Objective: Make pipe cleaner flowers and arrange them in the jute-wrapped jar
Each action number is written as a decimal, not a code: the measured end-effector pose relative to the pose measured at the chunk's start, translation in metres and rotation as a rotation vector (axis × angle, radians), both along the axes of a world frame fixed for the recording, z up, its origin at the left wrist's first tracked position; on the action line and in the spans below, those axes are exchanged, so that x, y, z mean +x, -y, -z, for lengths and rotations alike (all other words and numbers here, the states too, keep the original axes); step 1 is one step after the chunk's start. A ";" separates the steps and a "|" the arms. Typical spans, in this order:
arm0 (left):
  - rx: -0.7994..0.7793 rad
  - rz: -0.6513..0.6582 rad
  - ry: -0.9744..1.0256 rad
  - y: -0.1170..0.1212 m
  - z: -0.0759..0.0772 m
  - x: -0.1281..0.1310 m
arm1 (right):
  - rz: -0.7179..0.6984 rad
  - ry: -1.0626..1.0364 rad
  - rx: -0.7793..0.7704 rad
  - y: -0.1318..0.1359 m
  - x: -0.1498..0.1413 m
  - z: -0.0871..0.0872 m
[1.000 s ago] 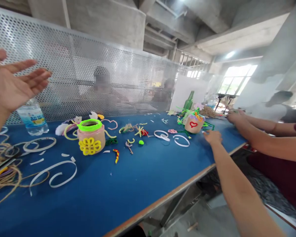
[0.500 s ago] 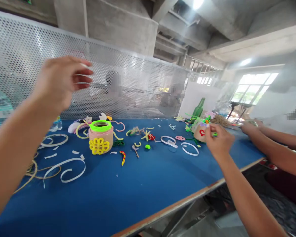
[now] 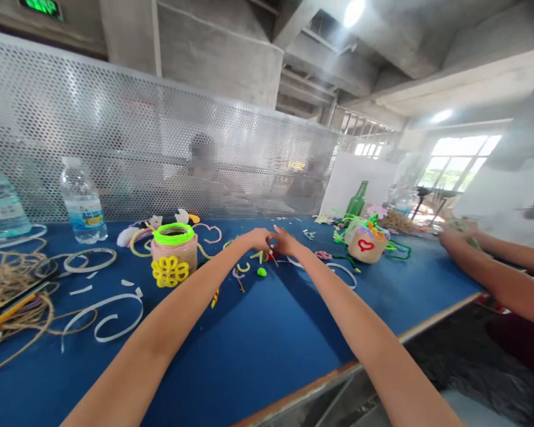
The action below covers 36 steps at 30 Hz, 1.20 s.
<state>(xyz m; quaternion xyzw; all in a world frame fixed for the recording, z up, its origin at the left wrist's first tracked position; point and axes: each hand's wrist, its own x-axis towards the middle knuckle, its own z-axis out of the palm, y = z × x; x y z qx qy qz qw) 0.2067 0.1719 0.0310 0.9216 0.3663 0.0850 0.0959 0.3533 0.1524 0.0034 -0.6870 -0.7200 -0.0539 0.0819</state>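
Note:
My left hand [image 3: 258, 238] and my right hand [image 3: 286, 242] meet over the middle of the table, fingertips together. Their fingers are bent inward in a pinch; whatever lies between them is too small to make out. Just beneath are a red piece [image 3: 271, 255] and a yellow pipe-cleaner shape [image 3: 258, 257], partly covered by the hands. Nearer to me lie a bright green ball [image 3: 261, 271] and a thin twisted lilac-brown piece [image 3: 239, 279]. Left of my left forearm stands a jar [image 3: 191, 254] wrapped in pinkish cord, with a neon green rim and a yellow pipe-cleaner flower [image 3: 171, 271].
A second jar with a red heart [image 3: 365, 245] stands right, before a green bottle [image 3: 358, 200]. Water bottles [image 3: 83, 204], twine [image 3: 18, 279] and white strip coils [image 3: 111, 317] lie left. A perforated metal screen [image 3: 249, 154] closes the back. A co-worker's arms [image 3: 493, 261] reach in from the right.
Both hands have come down and inward from far apart to meet at the table's middle. The right hand has left the heart jar. The left has cleared the view of a water bottle.

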 end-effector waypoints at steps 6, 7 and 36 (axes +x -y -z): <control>-0.019 0.081 -0.032 0.003 0.001 -0.012 | -0.009 -0.142 -0.019 0.008 0.020 0.004; -0.025 0.088 -0.048 0.005 0.003 -0.012 | -0.033 -0.171 -0.045 0.010 0.019 0.000; -0.324 0.028 0.562 -0.004 -0.014 -0.026 | -0.347 -1.372 -0.016 0.014 0.016 -0.015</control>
